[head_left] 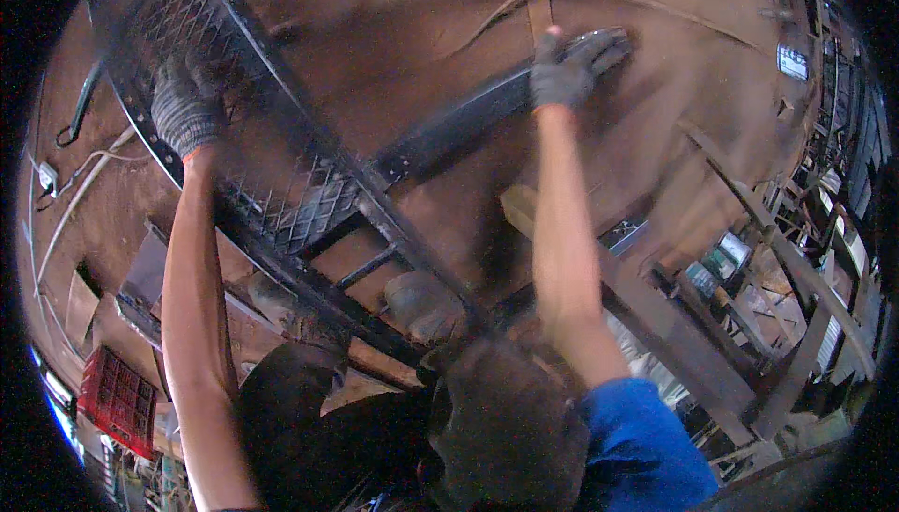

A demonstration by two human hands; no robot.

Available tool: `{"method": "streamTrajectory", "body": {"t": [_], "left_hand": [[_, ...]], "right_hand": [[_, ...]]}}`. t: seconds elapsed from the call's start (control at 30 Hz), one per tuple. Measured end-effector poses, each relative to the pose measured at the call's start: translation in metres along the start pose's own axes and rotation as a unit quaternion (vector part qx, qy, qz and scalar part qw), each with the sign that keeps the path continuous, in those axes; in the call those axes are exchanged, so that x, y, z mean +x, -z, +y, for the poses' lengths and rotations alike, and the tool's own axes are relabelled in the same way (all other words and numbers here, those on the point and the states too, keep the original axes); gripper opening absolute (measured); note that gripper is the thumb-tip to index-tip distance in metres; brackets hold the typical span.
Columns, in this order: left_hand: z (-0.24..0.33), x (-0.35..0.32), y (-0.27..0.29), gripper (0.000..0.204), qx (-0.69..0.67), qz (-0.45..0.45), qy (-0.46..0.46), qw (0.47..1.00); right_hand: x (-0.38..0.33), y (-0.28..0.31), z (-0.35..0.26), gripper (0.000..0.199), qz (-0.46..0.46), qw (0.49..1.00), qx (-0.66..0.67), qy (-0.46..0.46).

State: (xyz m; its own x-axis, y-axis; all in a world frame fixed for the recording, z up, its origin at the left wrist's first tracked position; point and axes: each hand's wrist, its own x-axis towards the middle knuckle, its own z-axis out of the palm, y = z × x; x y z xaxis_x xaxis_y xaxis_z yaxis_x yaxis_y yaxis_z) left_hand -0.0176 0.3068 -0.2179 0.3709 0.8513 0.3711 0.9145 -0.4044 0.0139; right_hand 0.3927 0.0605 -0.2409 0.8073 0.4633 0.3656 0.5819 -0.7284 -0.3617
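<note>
Black-painted metal frame [375, 198] with expanded-metal mesh [281, 203], matt and scuffed. Grey knit cloth gloves on left hand [185, 105] and right hand [571, 67]. Dusty brown floor [393, 72], rough.

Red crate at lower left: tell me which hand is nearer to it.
Left. The left hand grips the mesh frame above the red crate; the right hand rests on the black bar, far across to the right.

Both arms outstretched; gloved left hand [187, 109] gripping, gloved right hand [571, 67] gripping.

Beyond my right hand [571, 67] gripping the black bar [449, 128] lies open brown floor [674, 81], while the mesh frame [281, 194] blocks passage beside my left hand [185, 105].
</note>
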Motion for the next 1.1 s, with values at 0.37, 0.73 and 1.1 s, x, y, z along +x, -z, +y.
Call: {"method": "streamTrajectory", "body": {"t": [0.37,0.73,1.1], "left_hand": [[0.008,0.004,0.007,0.045,0.021,-0.097,0.051,0.994],[0.022,0.01,0.004,0.035,-0.028,-0.068,0.049,0.996],[0.026,0.009,0.019,0.027,-0.095,0.019,0.053,0.994]], "right_hand": [[-0.045,0.034,-0.025,0.078,-0.113,0.983,-0.097,0.11],[-0.105,0.097,-0.098,0.042,-0.331,0.905,0.003,0.268],[-0.065,0.069,-0.072,0.037,-0.295,0.877,-0.187,0.332]]}}
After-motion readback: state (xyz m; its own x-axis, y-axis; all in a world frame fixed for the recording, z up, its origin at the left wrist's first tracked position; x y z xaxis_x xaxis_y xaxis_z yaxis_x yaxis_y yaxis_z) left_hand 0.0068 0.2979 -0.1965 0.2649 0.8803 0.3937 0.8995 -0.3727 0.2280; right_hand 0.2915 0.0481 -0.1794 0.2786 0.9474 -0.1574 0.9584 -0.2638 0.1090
